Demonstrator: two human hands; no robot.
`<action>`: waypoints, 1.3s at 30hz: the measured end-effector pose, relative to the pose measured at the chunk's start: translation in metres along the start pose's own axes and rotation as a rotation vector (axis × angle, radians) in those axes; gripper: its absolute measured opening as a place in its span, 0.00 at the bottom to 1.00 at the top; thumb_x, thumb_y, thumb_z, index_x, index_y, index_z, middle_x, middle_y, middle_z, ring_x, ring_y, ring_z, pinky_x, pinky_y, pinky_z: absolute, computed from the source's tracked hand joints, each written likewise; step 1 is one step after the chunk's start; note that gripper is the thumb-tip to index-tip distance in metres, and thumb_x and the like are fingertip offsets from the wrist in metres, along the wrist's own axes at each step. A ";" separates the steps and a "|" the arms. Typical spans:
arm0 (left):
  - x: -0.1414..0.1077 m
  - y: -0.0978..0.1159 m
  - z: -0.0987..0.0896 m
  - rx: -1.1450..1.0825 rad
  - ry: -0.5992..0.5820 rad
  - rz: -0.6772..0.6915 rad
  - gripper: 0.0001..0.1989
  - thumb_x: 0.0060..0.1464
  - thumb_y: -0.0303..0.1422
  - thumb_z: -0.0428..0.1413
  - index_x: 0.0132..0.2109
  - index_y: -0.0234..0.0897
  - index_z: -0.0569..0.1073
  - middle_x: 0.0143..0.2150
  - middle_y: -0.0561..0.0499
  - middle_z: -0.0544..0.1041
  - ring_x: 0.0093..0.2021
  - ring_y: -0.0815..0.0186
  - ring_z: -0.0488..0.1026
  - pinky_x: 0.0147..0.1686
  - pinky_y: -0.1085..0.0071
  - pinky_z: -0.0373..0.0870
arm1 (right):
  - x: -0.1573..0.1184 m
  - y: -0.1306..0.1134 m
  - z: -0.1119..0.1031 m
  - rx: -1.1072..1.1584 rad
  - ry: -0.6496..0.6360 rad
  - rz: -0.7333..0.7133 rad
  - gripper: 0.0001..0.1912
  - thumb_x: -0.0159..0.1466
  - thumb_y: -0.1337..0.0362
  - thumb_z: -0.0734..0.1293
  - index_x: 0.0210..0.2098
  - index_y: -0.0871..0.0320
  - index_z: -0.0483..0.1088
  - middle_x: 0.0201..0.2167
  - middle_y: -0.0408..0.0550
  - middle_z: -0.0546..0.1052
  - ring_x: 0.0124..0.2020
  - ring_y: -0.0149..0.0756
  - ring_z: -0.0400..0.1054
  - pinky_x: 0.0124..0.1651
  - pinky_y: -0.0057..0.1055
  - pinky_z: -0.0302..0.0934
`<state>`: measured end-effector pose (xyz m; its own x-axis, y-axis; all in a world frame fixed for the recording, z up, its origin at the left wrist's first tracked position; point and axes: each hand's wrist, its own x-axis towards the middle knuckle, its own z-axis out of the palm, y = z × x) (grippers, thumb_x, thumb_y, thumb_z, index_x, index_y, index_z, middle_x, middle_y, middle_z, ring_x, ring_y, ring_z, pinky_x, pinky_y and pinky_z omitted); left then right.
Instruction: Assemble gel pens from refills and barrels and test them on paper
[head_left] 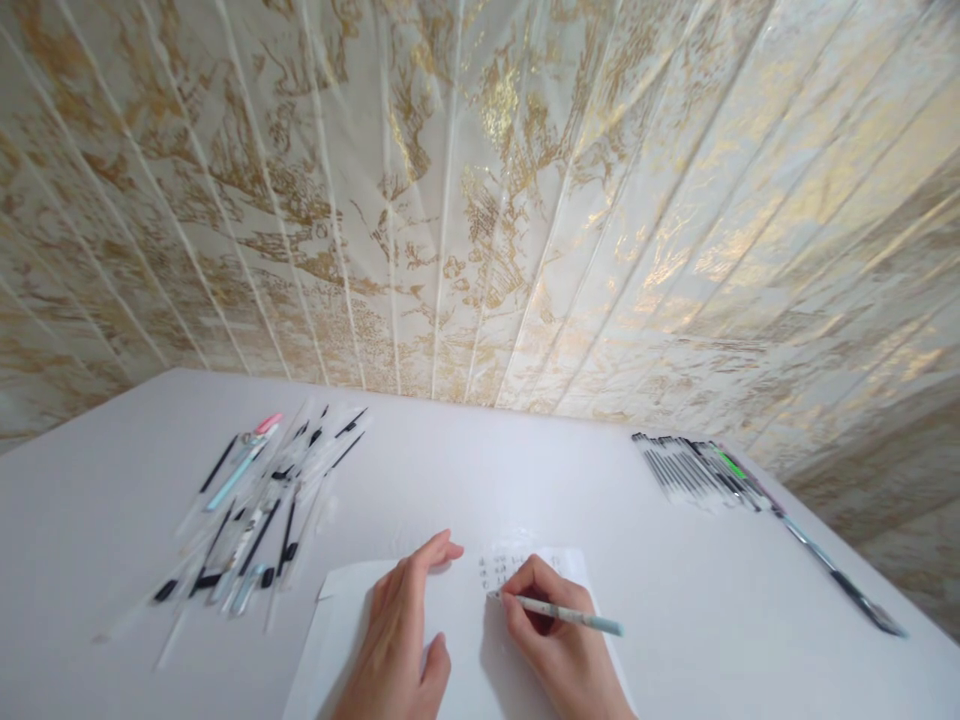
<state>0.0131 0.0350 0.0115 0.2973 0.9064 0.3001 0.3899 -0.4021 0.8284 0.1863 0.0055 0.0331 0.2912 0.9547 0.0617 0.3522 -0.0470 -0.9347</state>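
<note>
My right hand [551, 630] grips a slim pen [574, 613] with a pale body and a light blue end. Its tip meets the white paper [465, 640], just under several short rows of dark handwriting [499, 568]. Part of the writing is hidden behind my right hand. On the left half of the paper rests my left hand [401, 630], its fingers stretched out and thumb apart, holding nothing.
A loose pile of pens, caps and refills [255, 520] lies on the white table [465, 470] to the left. At the right, a row of black-tipped pens [694, 475] lies side by side, with more pens [840, 570] along the table's edge. A gold-patterned wall covering [450, 200] rises behind.
</note>
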 end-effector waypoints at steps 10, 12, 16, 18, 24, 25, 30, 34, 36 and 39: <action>0.001 0.003 0.000 -0.016 0.028 -0.004 0.34 0.45 0.19 0.47 0.61 0.44 0.61 0.56 0.45 0.73 0.55 0.54 0.69 0.54 0.55 0.65 | 0.001 0.000 0.001 -0.005 -0.008 0.009 0.07 0.54 0.65 0.66 0.21 0.57 0.66 0.16 0.40 0.65 0.19 0.29 0.54 0.23 0.28 0.46; 0.002 0.004 -0.001 -0.008 0.023 -0.002 0.34 0.45 0.19 0.47 0.60 0.44 0.62 0.55 0.45 0.73 0.55 0.54 0.69 0.54 0.55 0.65 | 0.001 0.001 0.001 -0.004 -0.008 0.009 0.08 0.55 0.64 0.66 0.21 0.57 0.66 0.16 0.40 0.65 0.19 0.29 0.54 0.23 0.28 0.47; 0.003 0.005 -0.003 0.001 0.012 -0.002 0.33 0.45 0.19 0.47 0.59 0.44 0.62 0.56 0.45 0.73 0.56 0.54 0.69 0.54 0.56 0.64 | 0.002 0.004 -0.002 -0.022 -0.048 0.013 0.07 0.55 0.64 0.66 0.21 0.57 0.66 0.16 0.40 0.66 0.19 0.30 0.55 0.23 0.28 0.48; 0.002 0.005 -0.003 0.004 0.011 -0.001 0.33 0.46 0.19 0.47 0.60 0.44 0.62 0.56 0.46 0.72 0.56 0.55 0.69 0.54 0.56 0.64 | 0.002 0.004 -0.004 -0.033 -0.081 0.024 0.07 0.56 0.65 0.65 0.22 0.57 0.66 0.17 0.40 0.66 0.20 0.30 0.55 0.24 0.28 0.48; 0.002 0.006 -0.002 0.014 0.006 0.014 0.33 0.47 0.18 0.46 0.59 0.46 0.60 0.56 0.47 0.72 0.56 0.56 0.69 0.54 0.57 0.63 | 0.001 0.001 -0.004 -0.015 -0.077 0.051 0.07 0.54 0.66 0.65 0.22 0.57 0.64 0.16 0.39 0.65 0.19 0.29 0.53 0.23 0.28 0.47; 0.002 0.006 -0.002 0.016 0.005 0.013 0.33 0.46 0.18 0.46 0.59 0.46 0.60 0.56 0.47 0.72 0.56 0.56 0.68 0.53 0.57 0.63 | 0.001 0.001 -0.004 -0.013 -0.077 0.054 0.07 0.54 0.66 0.65 0.21 0.57 0.63 0.16 0.39 0.65 0.19 0.29 0.53 0.23 0.28 0.47; 0.002 0.005 -0.001 0.022 0.005 0.020 0.34 0.46 0.18 0.46 0.60 0.47 0.59 0.56 0.48 0.71 0.56 0.55 0.68 0.53 0.57 0.62 | 0.001 -0.003 -0.002 -0.002 -0.052 0.066 0.08 0.53 0.64 0.65 0.20 0.57 0.62 0.15 0.39 0.63 0.19 0.29 0.52 0.23 0.28 0.45; 0.002 0.005 -0.002 0.034 -0.006 0.029 0.33 0.46 0.18 0.45 0.60 0.46 0.59 0.56 0.46 0.71 0.56 0.55 0.68 0.53 0.57 0.62 | 0.000 -0.003 -0.001 0.006 -0.056 0.071 0.08 0.53 0.64 0.64 0.20 0.57 0.62 0.15 0.39 0.64 0.19 0.28 0.52 0.23 0.28 0.44; 0.001 0.004 -0.002 0.039 -0.013 0.033 0.33 0.47 0.17 0.45 0.60 0.46 0.58 0.57 0.46 0.71 0.56 0.55 0.67 0.53 0.56 0.62 | 0.001 -0.002 -0.002 0.002 -0.060 0.065 0.08 0.53 0.64 0.64 0.20 0.57 0.62 0.16 0.39 0.63 0.20 0.28 0.51 0.23 0.28 0.44; 0.001 0.003 -0.002 0.046 -0.014 0.034 0.34 0.47 0.17 0.45 0.60 0.48 0.57 0.57 0.47 0.70 0.57 0.56 0.67 0.53 0.56 0.62 | 0.001 0.002 -0.005 -0.009 -0.073 0.061 0.08 0.54 0.64 0.64 0.21 0.56 0.60 0.16 0.39 0.62 0.20 0.28 0.51 0.23 0.28 0.45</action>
<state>0.0132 0.0350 0.0153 0.3231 0.8905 0.3204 0.4192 -0.4382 0.7952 0.1924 0.0053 0.0327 0.2469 0.9688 -0.0211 0.3439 -0.1079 -0.9328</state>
